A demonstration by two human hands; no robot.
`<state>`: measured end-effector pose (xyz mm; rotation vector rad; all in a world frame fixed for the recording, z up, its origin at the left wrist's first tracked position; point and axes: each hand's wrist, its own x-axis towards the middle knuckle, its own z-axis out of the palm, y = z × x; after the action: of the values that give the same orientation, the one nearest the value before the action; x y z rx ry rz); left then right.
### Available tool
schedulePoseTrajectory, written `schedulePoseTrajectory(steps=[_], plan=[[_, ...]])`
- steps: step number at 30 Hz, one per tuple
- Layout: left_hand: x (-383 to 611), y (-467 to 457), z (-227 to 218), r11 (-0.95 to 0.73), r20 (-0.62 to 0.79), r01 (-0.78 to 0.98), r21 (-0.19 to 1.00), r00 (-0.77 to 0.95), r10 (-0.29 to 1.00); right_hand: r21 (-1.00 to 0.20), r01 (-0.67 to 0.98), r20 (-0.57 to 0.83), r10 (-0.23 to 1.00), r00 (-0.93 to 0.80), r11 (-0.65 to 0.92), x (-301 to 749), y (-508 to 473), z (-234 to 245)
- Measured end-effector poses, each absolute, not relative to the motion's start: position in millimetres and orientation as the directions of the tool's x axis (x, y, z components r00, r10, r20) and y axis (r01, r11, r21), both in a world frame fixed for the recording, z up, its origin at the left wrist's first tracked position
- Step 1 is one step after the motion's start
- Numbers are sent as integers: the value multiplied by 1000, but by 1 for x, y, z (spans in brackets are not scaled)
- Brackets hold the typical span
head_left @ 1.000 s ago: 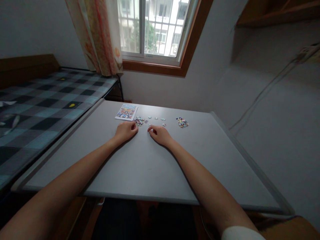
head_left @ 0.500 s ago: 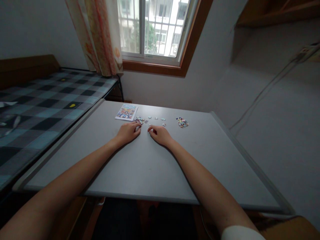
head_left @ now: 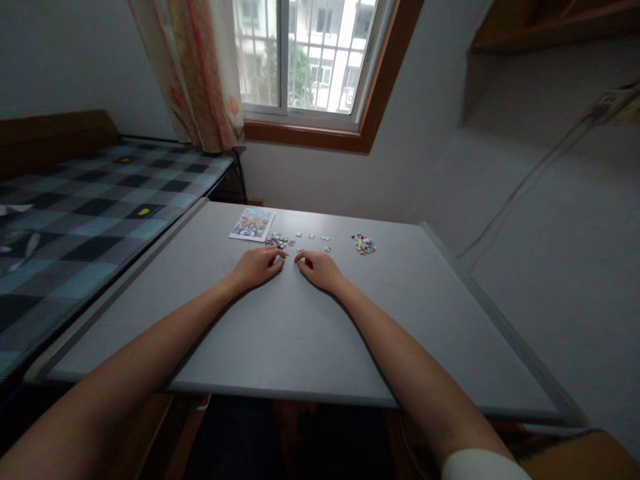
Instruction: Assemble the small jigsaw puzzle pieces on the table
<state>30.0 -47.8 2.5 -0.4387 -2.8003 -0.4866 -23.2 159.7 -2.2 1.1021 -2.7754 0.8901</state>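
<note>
My left hand (head_left: 260, 265) rests on the table just in front of a heap of jigsaw pieces (head_left: 277, 241). Its thumb and fingers are bent together around a small jigsaw piece (head_left: 285, 255) at the fingertips, partly hidden. A short gap to the right, my right hand (head_left: 319, 269) lies loosely curled on the tabletop, thumb and forefinger apart, and I see nothing between them. Several single pieces lie spread beyond it, among them a pale piece (head_left: 325, 238) and another piece (head_left: 327, 249).
A colourful picture sheet (head_left: 252, 225) lies at the table's far left. Farther right is a second heap of jigsaw pieces (head_left: 363, 245). The grey table (head_left: 310, 347) stands beside a bed with a checked cover (head_left: 165, 177), below a barred window (head_left: 320, 60).
My left hand has shifted slightly to the right, and a piece now shows by its fingertips. My right hand has hardly moved.
</note>
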Motion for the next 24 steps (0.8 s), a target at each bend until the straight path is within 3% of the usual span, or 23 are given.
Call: schedulePoseTrajectory(steps=[7, 24], plan=[[31, -47, 5, 863, 274, 381, 330, -914, 299, -496, -642, 233, -622, -747, 585, -23, 160, -2], [30, -47, 7, 866, 225, 338, 369, -936, 269, -498, -641, 226, -626, -747, 585, -24, 161, -4]])
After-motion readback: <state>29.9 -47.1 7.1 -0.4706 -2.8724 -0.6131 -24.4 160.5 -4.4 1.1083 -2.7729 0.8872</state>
